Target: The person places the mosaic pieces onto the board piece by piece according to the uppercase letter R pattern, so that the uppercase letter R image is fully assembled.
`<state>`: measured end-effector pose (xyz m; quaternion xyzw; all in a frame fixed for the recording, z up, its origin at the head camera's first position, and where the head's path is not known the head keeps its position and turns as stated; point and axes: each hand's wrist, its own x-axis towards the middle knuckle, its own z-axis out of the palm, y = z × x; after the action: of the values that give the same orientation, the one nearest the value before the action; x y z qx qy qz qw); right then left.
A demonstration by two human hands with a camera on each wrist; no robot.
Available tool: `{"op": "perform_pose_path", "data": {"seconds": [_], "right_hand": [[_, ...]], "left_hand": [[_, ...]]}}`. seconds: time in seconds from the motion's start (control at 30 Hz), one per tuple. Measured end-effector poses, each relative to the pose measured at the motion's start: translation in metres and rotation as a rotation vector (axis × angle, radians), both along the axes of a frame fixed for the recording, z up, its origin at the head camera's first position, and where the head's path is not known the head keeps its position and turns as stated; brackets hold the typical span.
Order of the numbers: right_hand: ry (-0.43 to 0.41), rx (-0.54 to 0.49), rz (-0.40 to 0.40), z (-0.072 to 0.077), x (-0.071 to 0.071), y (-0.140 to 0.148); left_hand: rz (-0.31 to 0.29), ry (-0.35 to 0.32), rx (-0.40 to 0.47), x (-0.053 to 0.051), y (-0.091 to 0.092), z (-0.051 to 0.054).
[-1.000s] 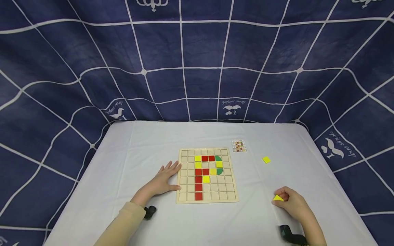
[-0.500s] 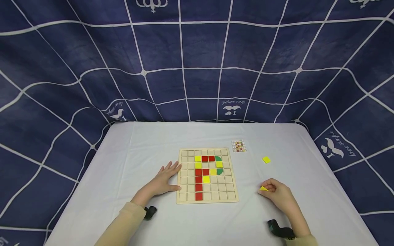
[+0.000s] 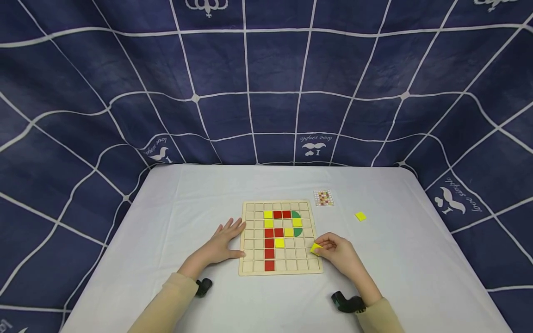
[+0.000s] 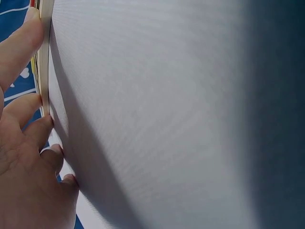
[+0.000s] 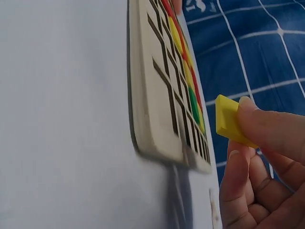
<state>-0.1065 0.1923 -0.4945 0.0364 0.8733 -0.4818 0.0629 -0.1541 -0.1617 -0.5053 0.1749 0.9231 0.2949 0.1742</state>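
A wooden grid board (image 3: 291,265) lies on the table, with red, yellow and green tiles set in its cells in the shape of a letter P, plus a yellow one beside the stem. My left hand (image 3: 220,243) rests against the board's left edge, fingers spread and thumb touching the frame. Between thumb and fingers, my right hand (image 3: 339,253) pinches a yellow square tile (image 5: 228,119) at the board's right edge. In the right wrist view that tile is held up off the board, tilted. Another yellow tile (image 3: 360,216) lies on the cloth to the right.
A small printed pattern card (image 3: 323,198) lies just beyond the board's upper right corner. White cloth covers the table (image 3: 200,185). A dark blue curtain (image 3: 275,115) with white lines stands behind and at both sides. Dark wrist devices (image 3: 347,303) sit below each hand.
My right hand has moved left from the right side of the table to the board's right edge, carrying the yellow tile. The left hand and board have stayed put.
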Motion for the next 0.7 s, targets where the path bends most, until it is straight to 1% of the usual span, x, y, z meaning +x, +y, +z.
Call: {"op": "perform_pose_path", "data": {"seconds": [0.1, 0.27, 0.43, 0.6, 0.7], "right_hand": [[0.006, -0.017, 0.02, -0.002, -0.003, -0.013], [0.045, -0.028, 0.084, -0.005, -0.005, -0.031], [0.061, 0.002, 0.14, -0.006, -0.008, -0.044], [0.038, 0.037, 0.188, -0.006, -0.012, -0.051], [0.041, 0.063, 0.231, -0.008, -0.012, -0.054]], "left_hand": [[0.004, 0.0, -0.007, 0.0, 0.001, -0.001], [0.016, 0.003, -0.011, 0.0, 0.001, -0.001], [0.02, 0.007, -0.009, 0.0, 0.002, -0.001], [0.018, 0.006, -0.01, 0.0, 0.002, -0.001], [0.02, 0.007, -0.014, 0.0, 0.002, -0.001]]}}
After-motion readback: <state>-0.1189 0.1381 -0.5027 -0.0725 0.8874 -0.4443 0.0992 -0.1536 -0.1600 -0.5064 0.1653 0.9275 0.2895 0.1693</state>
